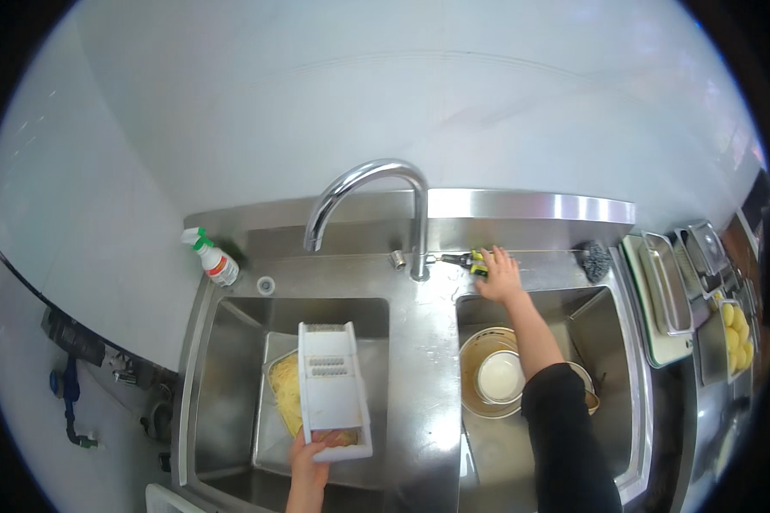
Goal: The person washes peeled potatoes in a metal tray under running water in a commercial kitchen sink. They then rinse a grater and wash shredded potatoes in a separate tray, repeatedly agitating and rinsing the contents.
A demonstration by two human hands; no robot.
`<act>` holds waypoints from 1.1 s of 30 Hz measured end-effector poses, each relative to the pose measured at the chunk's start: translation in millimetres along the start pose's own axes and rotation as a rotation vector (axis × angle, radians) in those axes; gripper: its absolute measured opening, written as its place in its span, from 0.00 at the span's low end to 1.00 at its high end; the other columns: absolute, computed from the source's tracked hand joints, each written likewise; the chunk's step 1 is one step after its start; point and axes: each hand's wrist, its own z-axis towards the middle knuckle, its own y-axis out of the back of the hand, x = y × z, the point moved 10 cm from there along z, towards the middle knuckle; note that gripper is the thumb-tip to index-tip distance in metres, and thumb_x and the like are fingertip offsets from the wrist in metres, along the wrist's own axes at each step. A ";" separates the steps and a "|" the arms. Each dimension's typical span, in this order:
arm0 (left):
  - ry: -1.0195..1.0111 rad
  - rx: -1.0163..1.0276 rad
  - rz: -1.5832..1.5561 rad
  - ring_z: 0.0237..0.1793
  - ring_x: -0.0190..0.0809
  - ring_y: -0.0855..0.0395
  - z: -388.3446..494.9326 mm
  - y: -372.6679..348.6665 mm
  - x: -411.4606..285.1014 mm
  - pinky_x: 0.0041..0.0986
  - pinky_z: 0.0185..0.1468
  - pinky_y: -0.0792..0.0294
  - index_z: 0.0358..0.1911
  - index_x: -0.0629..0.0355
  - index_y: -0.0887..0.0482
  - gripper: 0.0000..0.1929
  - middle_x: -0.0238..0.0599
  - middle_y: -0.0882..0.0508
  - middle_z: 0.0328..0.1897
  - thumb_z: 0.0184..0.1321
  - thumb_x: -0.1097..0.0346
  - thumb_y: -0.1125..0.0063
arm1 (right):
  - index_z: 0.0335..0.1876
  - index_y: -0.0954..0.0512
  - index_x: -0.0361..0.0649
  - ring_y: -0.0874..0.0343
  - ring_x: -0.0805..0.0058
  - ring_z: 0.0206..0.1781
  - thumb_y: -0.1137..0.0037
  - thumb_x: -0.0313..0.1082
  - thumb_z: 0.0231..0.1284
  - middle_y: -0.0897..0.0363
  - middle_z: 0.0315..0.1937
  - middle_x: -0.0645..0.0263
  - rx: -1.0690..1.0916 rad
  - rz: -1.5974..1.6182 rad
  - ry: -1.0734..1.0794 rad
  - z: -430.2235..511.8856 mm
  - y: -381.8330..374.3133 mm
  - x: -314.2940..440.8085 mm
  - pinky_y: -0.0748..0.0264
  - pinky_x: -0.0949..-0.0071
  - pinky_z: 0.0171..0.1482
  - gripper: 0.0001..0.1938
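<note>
My left hand [308,465] grips the lower end of a white grater-slicer board [332,391], tilted over the left sink. Beneath the board, a metal tray [266,410] in that sink holds pale yellow shreds [285,388], partly hidden by it. My right hand [502,279] reaches across the right sink to the back ledge. Its fingers lie at a black and yellow-green item [467,261] beside the faucet base; whether they grip it is unclear. Under my right forearm, a white bowl [502,377] sits inside a larger round container [471,401].
A chrome gooseneck faucet [385,168] rises between the sinks. A spray bottle [219,266] stands at the back left. Toward the right are a dark scouring pad [595,261], a cutting board [667,356], metal pans [667,282] and peeled yellow potato-like pieces [735,333].
</note>
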 end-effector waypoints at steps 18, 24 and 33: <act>0.001 0.031 -0.153 0.50 0.55 0.29 23.8 -22.0 -1.2 0.42 0.49 0.32 0.58 0.63 0.41 0.33 0.49 0.30 0.53 0.39 0.77 0.59 | 0.48 0.39 0.46 0.27 0.54 0.45 0.45 0.38 0.44 0.28 0.40 0.51 0.194 -0.034 -0.063 -5.7 -18.7 6.9 0.29 0.60 0.45 0.24; -0.057 0.072 -0.172 0.49 0.55 0.28 27.5 -19.3 -7.5 0.42 0.48 0.31 0.57 0.63 0.41 0.32 0.48 0.30 0.53 0.39 0.76 0.58 | 0.35 0.36 0.45 0.27 0.61 0.28 0.49 0.32 0.43 0.27 0.26 0.57 0.224 0.921 -0.383 -52.9 -29.5 9.6 0.30 0.65 0.33 0.12; -0.077 0.102 -0.194 0.50 0.55 0.29 29.9 -21.7 -10.9 0.42 0.49 0.32 0.57 0.62 0.42 0.32 0.47 0.31 0.54 0.40 0.77 0.59 | 0.40 0.35 0.48 0.29 0.75 0.38 0.54 0.35 0.48 0.30 0.35 0.66 0.609 1.439 -0.509 -71.0 -42.9 65.2 0.29 0.62 0.37 0.11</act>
